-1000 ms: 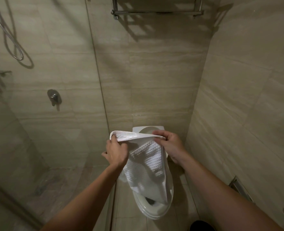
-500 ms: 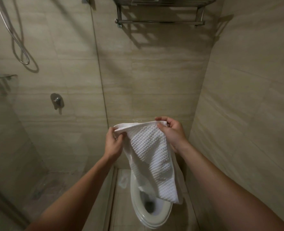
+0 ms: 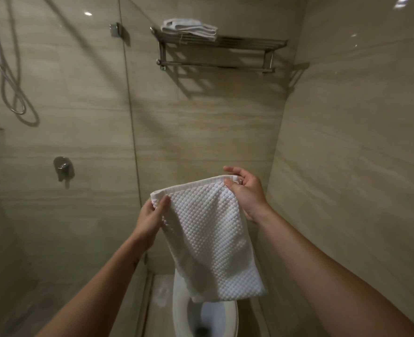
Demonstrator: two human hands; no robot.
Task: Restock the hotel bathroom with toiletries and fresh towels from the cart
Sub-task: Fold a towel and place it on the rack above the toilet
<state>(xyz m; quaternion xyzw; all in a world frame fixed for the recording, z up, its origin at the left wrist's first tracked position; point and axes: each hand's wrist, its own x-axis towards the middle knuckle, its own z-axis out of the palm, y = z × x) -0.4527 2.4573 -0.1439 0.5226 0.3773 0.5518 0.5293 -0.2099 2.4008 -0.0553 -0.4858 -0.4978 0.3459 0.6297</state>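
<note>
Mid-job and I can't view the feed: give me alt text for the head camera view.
The left hand and right hand pinch the top corners of a white textured towel, which hangs above the toilet. High on the wall behind, a metal rack holds a folded white towel at its left end.

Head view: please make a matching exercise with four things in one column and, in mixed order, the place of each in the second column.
Things:
1. waffle towel
2. folded towel
3. toilet
4. hose

Places:
a. on the rack, high on the wall
b. looped on the wall at far left
c. pinched at its top corners by the left hand and the right hand
d. at the bottom of the view, under the hanging cloth

Pairs: 1-c, 2-a, 3-d, 4-b
</note>
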